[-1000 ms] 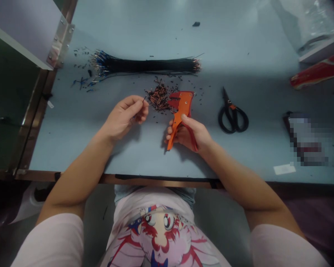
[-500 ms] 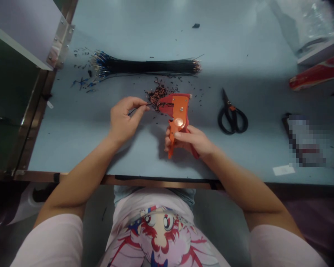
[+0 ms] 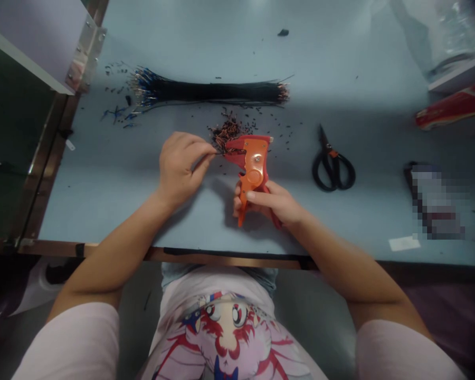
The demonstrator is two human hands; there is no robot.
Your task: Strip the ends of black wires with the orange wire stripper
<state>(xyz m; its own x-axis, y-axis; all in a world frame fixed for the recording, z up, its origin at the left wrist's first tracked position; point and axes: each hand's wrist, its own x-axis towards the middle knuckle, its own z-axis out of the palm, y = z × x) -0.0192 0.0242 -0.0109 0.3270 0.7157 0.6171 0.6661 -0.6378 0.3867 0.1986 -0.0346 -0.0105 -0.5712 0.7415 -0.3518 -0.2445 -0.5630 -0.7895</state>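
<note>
My left hand (image 3: 184,166) pinches a thin black wire (image 3: 220,153) between thumb and fingers. The wire's end reaches the jaws of an orange and red wire stripper (image 3: 255,158). My right hand (image 3: 275,201) is wrapped round the stripper's handles, with the jaws pointing left. Whether the jaws press on the wire, I cannot tell. Behind the jaws lies a heap of short stripped wire scraps (image 3: 226,130). Farther back, a long bundle of black wires (image 3: 217,92) lies crosswise, blue and metal tips at its left end, bare copper at its right.
Black-handled scissors (image 3: 333,168) lie to the right of the stripper. A blurred-out object (image 3: 435,200), a white paper slip (image 3: 404,243) and a red packet (image 3: 453,104) are farther right. Loose blue-tipped bits (image 3: 116,114) lie at the left. A metal-edged panel (image 3: 77,66) borders the table.
My left hand has turned slightly and shifted a little to the right, bringing the wire closer to the stripper's jaws. The right hand keeps its hold on the stripper.
</note>
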